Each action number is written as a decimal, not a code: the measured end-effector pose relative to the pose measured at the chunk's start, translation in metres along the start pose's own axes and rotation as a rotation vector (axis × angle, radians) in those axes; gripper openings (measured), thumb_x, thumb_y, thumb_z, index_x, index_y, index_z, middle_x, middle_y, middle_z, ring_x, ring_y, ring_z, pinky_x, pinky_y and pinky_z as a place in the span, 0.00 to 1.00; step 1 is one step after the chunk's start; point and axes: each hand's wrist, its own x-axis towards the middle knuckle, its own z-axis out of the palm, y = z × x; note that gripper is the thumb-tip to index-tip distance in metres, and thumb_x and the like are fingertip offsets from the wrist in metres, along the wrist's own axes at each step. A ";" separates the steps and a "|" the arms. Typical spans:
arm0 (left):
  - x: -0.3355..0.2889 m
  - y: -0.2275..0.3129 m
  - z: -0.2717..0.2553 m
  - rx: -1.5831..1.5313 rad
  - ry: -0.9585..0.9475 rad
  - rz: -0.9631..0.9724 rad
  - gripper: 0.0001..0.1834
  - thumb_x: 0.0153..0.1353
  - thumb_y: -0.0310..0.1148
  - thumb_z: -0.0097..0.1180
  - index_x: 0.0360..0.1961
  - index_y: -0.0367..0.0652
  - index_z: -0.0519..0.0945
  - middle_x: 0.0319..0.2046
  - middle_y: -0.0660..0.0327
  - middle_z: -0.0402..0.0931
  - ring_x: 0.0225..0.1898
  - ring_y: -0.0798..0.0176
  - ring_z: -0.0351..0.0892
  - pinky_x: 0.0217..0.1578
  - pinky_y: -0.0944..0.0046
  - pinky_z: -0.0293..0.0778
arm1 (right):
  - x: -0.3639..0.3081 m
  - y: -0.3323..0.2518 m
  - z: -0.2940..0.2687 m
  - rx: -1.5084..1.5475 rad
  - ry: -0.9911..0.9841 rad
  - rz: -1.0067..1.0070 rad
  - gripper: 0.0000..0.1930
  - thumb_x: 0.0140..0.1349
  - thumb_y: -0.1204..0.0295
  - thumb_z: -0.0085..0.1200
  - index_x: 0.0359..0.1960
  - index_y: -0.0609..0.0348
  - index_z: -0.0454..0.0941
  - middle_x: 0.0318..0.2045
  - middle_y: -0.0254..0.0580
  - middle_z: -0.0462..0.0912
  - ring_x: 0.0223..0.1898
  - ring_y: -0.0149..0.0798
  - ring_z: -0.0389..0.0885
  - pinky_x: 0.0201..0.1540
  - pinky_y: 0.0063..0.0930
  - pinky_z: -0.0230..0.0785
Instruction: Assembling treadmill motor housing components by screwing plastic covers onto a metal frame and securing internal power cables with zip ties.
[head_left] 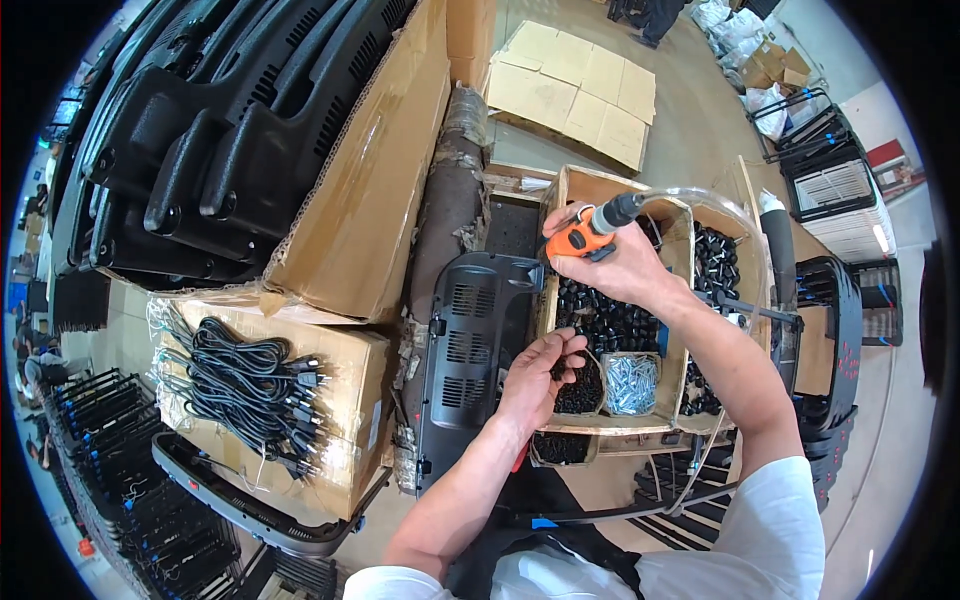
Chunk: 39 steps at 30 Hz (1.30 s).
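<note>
My right hand (637,262) is wrapped round an orange and black power screwdriver (578,240), holding it above a divided wooden box (610,430). A clear hose (748,212) curves away near the tool's dark end fitting. At the box's near left corner, my left hand (530,378) has its fingers curled together over a compartment of small black screws (578,398); what lies between the fingertips is too small to make out. Beside it sit silver screws (632,385). Black plastic caps (600,318) fill the larger compartment. Left of my left hand lies a vented black plastic cover (467,340).
Large black plastic housings (235,150) fill a tall cardboard box (365,190) at left. Bundled black power cords (245,380) lie on a lower carton (350,350). A thick worn roll (440,200) runs beside the cover. Flattened cardboard (570,90) lies ahead; black frames (830,330) stand right.
</note>
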 end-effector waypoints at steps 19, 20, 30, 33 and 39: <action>0.051 0.025 0.012 -0.260 0.132 0.083 0.13 0.78 0.45 0.56 0.45 0.47 0.82 0.29 0.71 0.76 0.29 0.70 0.74 0.29 0.69 0.68 | -0.011 -0.001 0.003 0.191 0.094 -0.037 0.25 0.58 0.75 0.71 0.59 0.61 0.79 0.49 0.39 0.86 0.53 0.32 0.84 0.61 0.30 0.77; 0.054 0.029 0.013 -0.317 0.121 0.083 0.14 0.78 0.46 0.55 0.44 0.47 0.81 0.28 0.71 0.76 0.28 0.70 0.73 0.29 0.69 0.68 | -0.015 -0.006 -0.003 0.235 0.088 -0.044 0.27 0.58 0.75 0.71 0.59 0.63 0.78 0.51 0.41 0.87 0.55 0.34 0.84 0.62 0.32 0.77; 0.061 0.060 0.031 -0.631 0.001 0.138 0.12 0.79 0.45 0.52 0.45 0.49 0.80 0.28 0.73 0.75 0.28 0.72 0.72 0.26 0.70 0.69 | -0.032 -0.026 -0.006 0.323 0.039 -0.064 0.31 0.59 0.71 0.72 0.63 0.63 0.74 0.55 0.46 0.87 0.58 0.37 0.84 0.66 0.37 0.75; 0.060 0.066 0.033 -0.641 0.009 0.092 0.13 0.80 0.46 0.51 0.46 0.49 0.79 0.27 0.73 0.75 0.27 0.72 0.72 0.26 0.70 0.69 | -0.028 -0.027 -0.005 0.322 0.035 -0.077 0.30 0.59 0.72 0.72 0.63 0.62 0.74 0.55 0.46 0.87 0.58 0.37 0.84 0.66 0.37 0.75; 0.060 0.068 0.028 -0.717 -0.106 0.115 0.14 0.81 0.46 0.49 0.47 0.49 0.80 0.28 0.72 0.74 0.27 0.72 0.70 0.26 0.69 0.69 | -0.018 -0.029 0.004 0.305 0.025 -0.102 0.28 0.61 0.70 0.72 0.61 0.61 0.77 0.55 0.44 0.86 0.57 0.35 0.83 0.65 0.35 0.75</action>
